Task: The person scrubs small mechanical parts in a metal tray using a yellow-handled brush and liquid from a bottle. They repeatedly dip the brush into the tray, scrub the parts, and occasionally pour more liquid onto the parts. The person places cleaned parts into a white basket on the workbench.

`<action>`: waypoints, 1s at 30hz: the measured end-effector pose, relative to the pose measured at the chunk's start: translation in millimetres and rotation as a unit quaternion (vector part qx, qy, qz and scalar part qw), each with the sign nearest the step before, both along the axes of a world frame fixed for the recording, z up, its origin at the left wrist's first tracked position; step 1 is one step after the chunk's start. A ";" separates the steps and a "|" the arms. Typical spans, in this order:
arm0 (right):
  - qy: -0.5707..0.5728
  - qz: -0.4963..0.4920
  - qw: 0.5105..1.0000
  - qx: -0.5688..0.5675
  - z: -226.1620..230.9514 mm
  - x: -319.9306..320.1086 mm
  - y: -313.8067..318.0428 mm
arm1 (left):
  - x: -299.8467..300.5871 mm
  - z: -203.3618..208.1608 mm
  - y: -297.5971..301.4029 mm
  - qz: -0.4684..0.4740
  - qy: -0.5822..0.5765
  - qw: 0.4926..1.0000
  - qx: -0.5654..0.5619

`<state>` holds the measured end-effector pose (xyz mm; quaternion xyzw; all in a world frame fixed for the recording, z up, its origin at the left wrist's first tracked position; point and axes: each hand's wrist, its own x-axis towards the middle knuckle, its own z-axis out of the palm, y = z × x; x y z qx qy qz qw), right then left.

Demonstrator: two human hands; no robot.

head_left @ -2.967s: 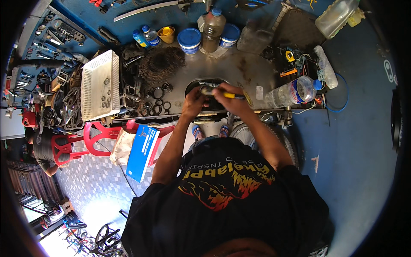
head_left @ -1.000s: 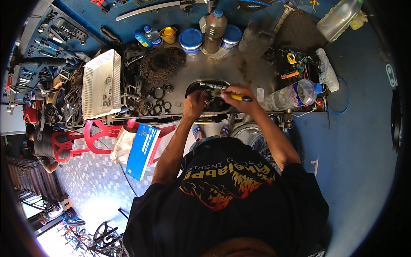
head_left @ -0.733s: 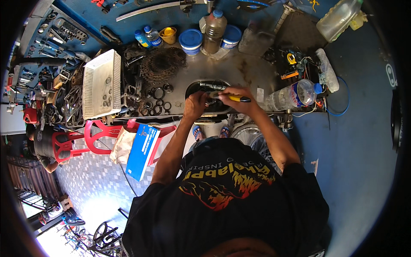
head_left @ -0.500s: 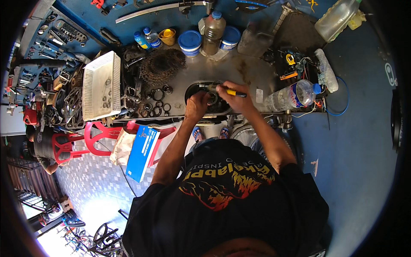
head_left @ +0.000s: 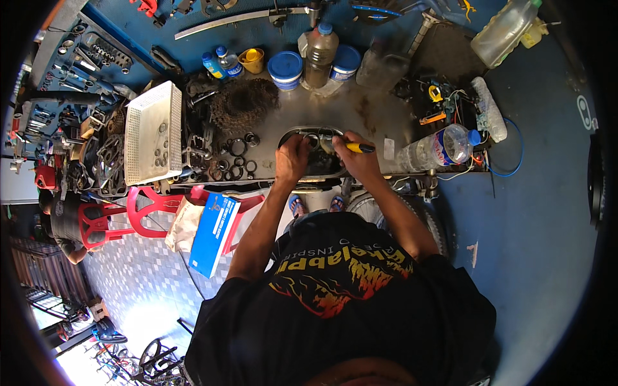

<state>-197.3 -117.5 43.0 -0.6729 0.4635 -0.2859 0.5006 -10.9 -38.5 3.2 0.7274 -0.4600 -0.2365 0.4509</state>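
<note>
Over a dark oval basin (head_left: pixel 315 172) set in the metal bench, both my hands work close together. My left hand (head_left: pixel 293 159) is closed on a small ring-shaped metal part (head_left: pixel 313 140), partly covered by the fingers. In my right hand (head_left: pixel 358 161) is a brush with a yellow and black handle (head_left: pixel 360 148); its pale head points left toward the ring. Dark liquid seems to lie in the basin, though shadow hides most of it. Several loose dark rings (head_left: pixel 238 148) lie on the bench to the left.
A white perforated tray (head_left: pixel 138 132) holding several small rings stands left, beside a pile of sprockets (head_left: pixel 244 106). Blue-lidded tubs (head_left: pixel 285 67) and bottles line the back. A large clear bottle (head_left: pixel 450 145) lies right. A person (head_left: pixel 64 219) sits at far left.
My right hand has dropped slightly nearer and to the right, drawing the brush back from the ring. My left hand stays over the basin's left side.
</note>
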 end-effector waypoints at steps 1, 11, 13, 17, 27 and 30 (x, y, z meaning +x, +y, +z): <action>-0.030 -0.010 0.999 0.006 -1.0 1.4 0.6 | -1.9 -3.0 -1.6 0.003 0.016 1.000 -0.010; -0.004 0.032 0.993 0.112 -21.6 -22.6 -10.9 | -0.7 9.2 -4.0 -0.069 0.199 0.977 0.043; -0.014 0.058 0.989 0.132 -28.7 -28.3 -12.5 | -0.3 10.3 -3.8 -0.084 0.220 0.967 0.093; 0.037 0.141 0.986 -0.084 -34.1 -38.6 -3.0 | 0.2 -2.2 0.3 -0.134 0.180 0.974 0.033; -0.007 0.069 0.996 -0.049 -6.8 2.4 -7.7 | 12.0 -24.7 18.9 -0.020 0.410 0.911 0.038; -0.054 0.116 0.991 -0.033 3.8 20.1 -3.5 | 17.6 -16.2 17.0 -0.075 0.335 0.937 0.070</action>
